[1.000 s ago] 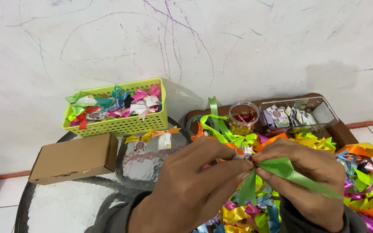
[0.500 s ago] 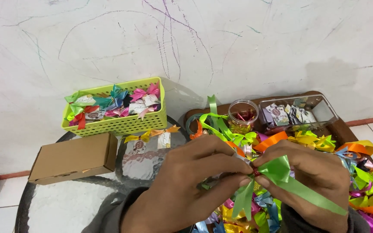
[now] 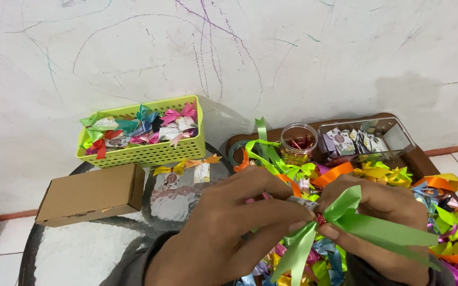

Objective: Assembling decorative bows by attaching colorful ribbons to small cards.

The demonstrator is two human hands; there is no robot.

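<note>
Ribbon fills the lower middle of your view: a green bow [image 3: 345,222] sits pinched between your 2 hands, just above the pile of loose ribbons [image 3: 451,228] on the right. Your left hand [image 3: 223,233] and your right hand [image 3: 382,222] are drawn together, fingertips meeting at the small red knot in the bow's middle. Both hands are clamped on the bow, the left from the left side, the right from underneath and behind. 1 loop stands up over your right hand, and the long tails hang down and run out to the right.

Beyond the bow, a brown tray [image 3: 419,159] holds a small clear jar [image 3: 299,143] and a clear box [image 3: 366,140] with little packets inside. Left of the bow, well apart from it, a green basket [image 3: 144,151] of finished bows stands against the white wall [image 3: 239,53]. Below the basket lies a closed cardboard box [image 3: 88,193] on the glass table [image 3: 70,249]. Between the basket and the bow lie 2 small packets with yellow and orange bows.
</note>
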